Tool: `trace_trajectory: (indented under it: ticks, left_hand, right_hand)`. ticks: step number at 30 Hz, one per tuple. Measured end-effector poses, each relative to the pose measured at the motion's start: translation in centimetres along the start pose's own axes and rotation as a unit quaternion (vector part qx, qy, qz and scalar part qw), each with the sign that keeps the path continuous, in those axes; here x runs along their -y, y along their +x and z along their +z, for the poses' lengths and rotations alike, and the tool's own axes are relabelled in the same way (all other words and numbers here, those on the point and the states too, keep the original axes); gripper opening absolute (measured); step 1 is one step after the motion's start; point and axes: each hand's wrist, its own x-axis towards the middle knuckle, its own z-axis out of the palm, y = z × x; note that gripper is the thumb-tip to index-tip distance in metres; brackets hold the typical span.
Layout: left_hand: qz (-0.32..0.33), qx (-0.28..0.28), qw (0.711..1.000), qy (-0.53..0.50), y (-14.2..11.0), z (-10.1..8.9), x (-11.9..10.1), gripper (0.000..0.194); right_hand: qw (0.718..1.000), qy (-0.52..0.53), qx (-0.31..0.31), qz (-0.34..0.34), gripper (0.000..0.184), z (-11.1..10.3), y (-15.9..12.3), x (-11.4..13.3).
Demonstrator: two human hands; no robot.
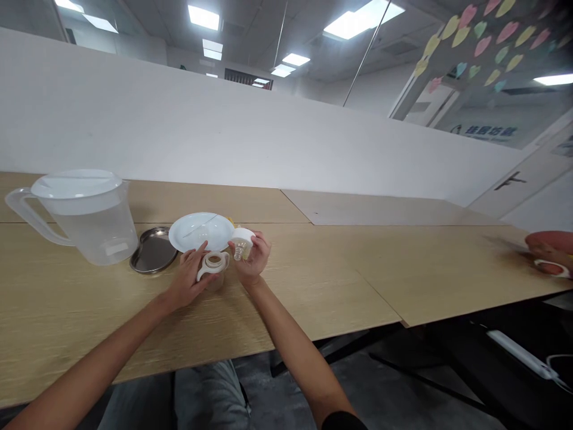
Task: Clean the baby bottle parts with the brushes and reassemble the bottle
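Observation:
A small baby bottle (pixel 215 260) with white side handles and an uncovered round mouth stands on the table. My left hand (pixel 190 276) is closed on its left side, thumb in front and index finger reaching past the rim. Just to the right and a little higher, my right hand (pixel 255 257) grips a bottle top (pixel 242 241), which has a white ring and a clear teat-like part pointing down. The top and the bottle are apart. Behind both hands sits a white bowl (pixel 179 234) with something clear in it, hard to make out.
On the left stands a large lidded plastic pitcher (pixel 96 221), partly filled with clear liquid. A kidney-shaped metal tray (pixel 154 251) lies between it and the bowl. At the far right edge are a reddish basin (pixel 548 240) and a white-rimmed object (pixel 553 269). A white wall backs the table.

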Motion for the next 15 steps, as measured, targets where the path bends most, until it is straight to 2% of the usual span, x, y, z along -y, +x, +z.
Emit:
trace_trajectory:
  ticks: [2, 4, 10, 15]
  left_hand:
    - [0.006, -0.002, 1.000, -0.003, 0.0, 0.0, 0.0, 0.076]
    - [0.004, 0.001, 1.000, -0.005, 0.0, -0.1, -0.1, 0.076]
    - [-0.006, 0.009, 1.000, -0.007, 0.0, -0.1, -0.1, 0.077]
    - [-0.001, 0.004, 1.000, -0.006, -0.1, 0.0, -0.1, 0.075]
  right_hand:
    - [1.000, -0.015, -0.019, -0.015, 0.049, 0.2, 0.3, 0.2]
    - [0.999, -0.018, -0.026, 0.005, 0.047, 0.4, 0.5, 0.3]
    - [0.982, 0.093, 0.020, 0.164, 0.049, 1.0, 0.6, 0.1]
    - [0.966, 0.128, 0.036, 0.220, 0.050, 1.2, 0.5, 0.0]
